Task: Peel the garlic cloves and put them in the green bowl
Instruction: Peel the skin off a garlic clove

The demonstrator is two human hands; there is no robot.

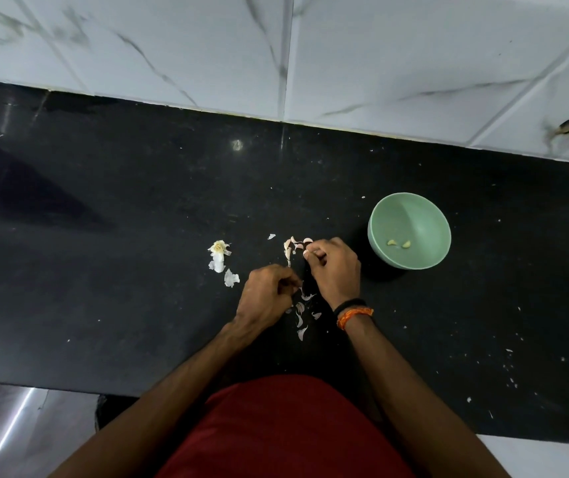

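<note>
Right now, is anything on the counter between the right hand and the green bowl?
Nothing visible. The right hand is just left of the green bowl, with only bare black counter between them. Two peeled cloves already lie inside; the skins lie near the wrists.

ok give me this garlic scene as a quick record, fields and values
surface: black counter
bowl: green bowl, right of the hands, upright
in bowl: two peeled cloves
left hand: fingers curled, pinching something small, too hidden to name
right hand: fingers curled at a cluster of unpeeled cloves
skins: loose peel between and below the hands
garlic stem: root stub and husk, left of the hands
wrist: bands on the right wrist
progress: peeling under way
</note>
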